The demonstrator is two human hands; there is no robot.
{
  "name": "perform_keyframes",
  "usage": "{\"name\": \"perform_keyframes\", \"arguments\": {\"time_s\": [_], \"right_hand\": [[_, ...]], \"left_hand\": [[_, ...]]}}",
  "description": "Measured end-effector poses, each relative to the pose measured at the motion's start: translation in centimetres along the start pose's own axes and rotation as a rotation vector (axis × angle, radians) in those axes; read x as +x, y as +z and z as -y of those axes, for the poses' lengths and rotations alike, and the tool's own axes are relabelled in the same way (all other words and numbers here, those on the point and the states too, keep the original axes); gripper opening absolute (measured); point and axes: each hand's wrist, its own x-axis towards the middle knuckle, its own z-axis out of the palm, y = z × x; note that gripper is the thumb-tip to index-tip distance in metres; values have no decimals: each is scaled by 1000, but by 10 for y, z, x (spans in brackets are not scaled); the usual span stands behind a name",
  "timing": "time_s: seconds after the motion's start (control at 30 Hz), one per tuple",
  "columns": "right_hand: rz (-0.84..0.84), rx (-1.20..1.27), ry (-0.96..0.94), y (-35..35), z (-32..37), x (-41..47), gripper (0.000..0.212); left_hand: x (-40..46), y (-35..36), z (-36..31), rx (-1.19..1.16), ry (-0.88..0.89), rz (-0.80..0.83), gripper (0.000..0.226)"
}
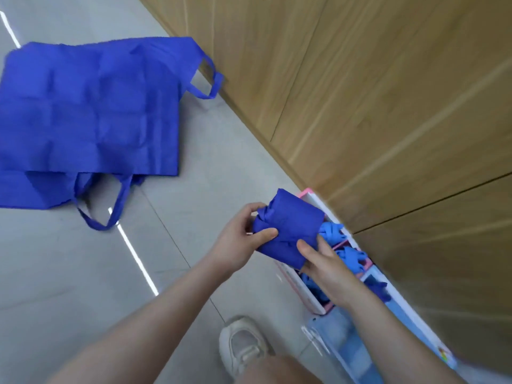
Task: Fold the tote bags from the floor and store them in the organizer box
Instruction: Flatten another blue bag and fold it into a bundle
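1. Head view: my left hand (pixel 238 239) curls round the folded royal-blue fabric tote bundle (pixel 288 231), thumb pressed on its front face.
2. My right hand (pixel 324 264) pinches the bundle's lower corner from beneath, thumb on top.
3. The bundle hovers over the white, pink-edged divided organizer box (pixel 310 297) beside the wooden wall panel (pixel 374 92).
4. Unfolded blue tote bags (pixel 88 115) lie flat on the grey tiled floor (pixel 194 217), well apart.

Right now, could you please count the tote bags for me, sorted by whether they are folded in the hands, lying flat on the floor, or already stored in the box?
Folded bag held by the left hand and right hand: 1
Flat bags on the floor: 2, top bag and lower bag
Bundles in the organizer box: at least 3 visible, partly hidden
Total: at least 6
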Motion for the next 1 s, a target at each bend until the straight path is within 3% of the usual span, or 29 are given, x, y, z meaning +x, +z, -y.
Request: {"name": "perform_keyframes", "arguments": {"time_s": [0.13,0.23,0.37,0.57,0.73,0.87,1.0], "right_hand": [[-223,40,-46,-18,3,-38,60],[-494,89,-100,-28,-10,-81,36],[-768,155,-140,-34,-40,-149,22],[-1004,-125,-79,-48,-73,-198,34],[-954,-552,5,-87,-98,-177,37],[-758,-823,65,-121,-122,-137,44],[-500,-940,6,-145,-135,-94,47]], "left_hand": [[-15,16,-8,95,45,101,27],[-30,17,-7,159,7,165,18],[-57,36,-3,253,6,315,13],[-87,76,36,543,31,531,13],[-71,105,83,895,131,553,24],[-43,140,136,1108,69,483,33],[-28,166,184,1119,-11,449,44]]}}
